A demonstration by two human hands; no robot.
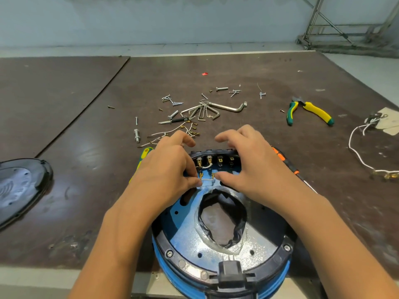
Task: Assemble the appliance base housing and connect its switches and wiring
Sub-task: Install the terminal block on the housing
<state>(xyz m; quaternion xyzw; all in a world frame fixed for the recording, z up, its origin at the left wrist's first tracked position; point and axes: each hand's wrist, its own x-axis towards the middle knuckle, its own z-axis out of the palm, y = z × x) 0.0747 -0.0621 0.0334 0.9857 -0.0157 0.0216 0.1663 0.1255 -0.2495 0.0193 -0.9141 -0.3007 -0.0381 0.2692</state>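
**Head view**

- Desk (237, 67): dark brown board, scuffed. A seam runs from the far edge toward the left edge. The pale near edge shows at the bottom.
- Base housing (185, 231): round, blue with a black ring. It sits at the near edge, its near rim hanging over it. A row of switches (216, 160) lines its far rim.
- Left hand (170, 167): over the housing's far left. Thumb and a curled finger pinch one end of a short wire (206, 179) with brass ends, just below the switches.
- Right hand (252, 167): over the far right. The thumb tip touches the wire's other end; the other fingers arch loosely and hold nothing.
- Two screwdrivers lie partly under the hands. One has a green-yellow handle (145, 153) on the left; the other is orange-black (287, 162) on the right.
- Centre: hex keys (207, 111), scattered screws (172, 101), a bolt (137, 135) and loose wires (164, 133) lie just beyond the fingertips.
- Right side: pliers (308, 111). Nearer the right edge lies a white cable (362, 156).
- Left edge: a black cover (19, 186), cut off by the frame.
- Open room: bare board shows between the cover and the housing. More shows across the far strip, around a red scrap (204, 73).
- Room: a pale wall behind the desk and a metal frame (345, 29) on the floor at far right.
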